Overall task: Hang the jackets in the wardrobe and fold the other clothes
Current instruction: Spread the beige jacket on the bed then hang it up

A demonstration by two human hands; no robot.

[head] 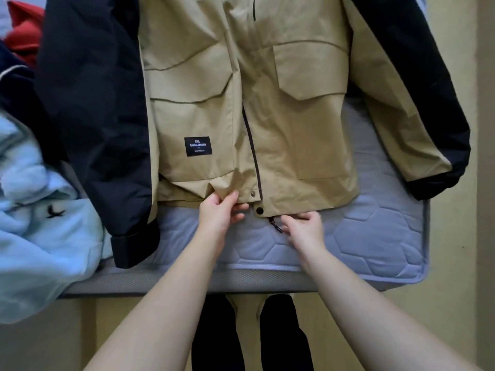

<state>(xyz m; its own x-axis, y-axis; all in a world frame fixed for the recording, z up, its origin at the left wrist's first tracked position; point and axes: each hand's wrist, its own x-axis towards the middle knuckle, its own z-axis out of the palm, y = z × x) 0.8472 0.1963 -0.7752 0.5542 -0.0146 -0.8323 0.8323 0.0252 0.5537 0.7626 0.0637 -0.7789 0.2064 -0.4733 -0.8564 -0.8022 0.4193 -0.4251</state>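
Head view: a tan jacket (267,116) with navy sleeves lies front-up on a grey quilted mattress (375,236), filling the centre and upper part of the frame, its hem toward the bottom. The zip is partly open near the hem; a black label (198,146) sits on the lower left panel, and a dark snap button (259,210) shows at the hem's centre. The left hand (221,211) pinches the hem fabric of the left panel just left of the snap, fingers closed on the cloth. The right hand (304,227) rests at the hem just right of the zip end, fingers curled beside the black zip pull (276,226) (whether it actually grips the pull or the hem cannot be told). At the left edge of the frame a light blue garment (34,210) with a small dark bird emblem lies bunched, touching the jacket's navy sleeve. A red garment (22,30) sits in the upper left corner. Dark trouser legs (217,338) appear at the bottom centre, below the mattress edge.
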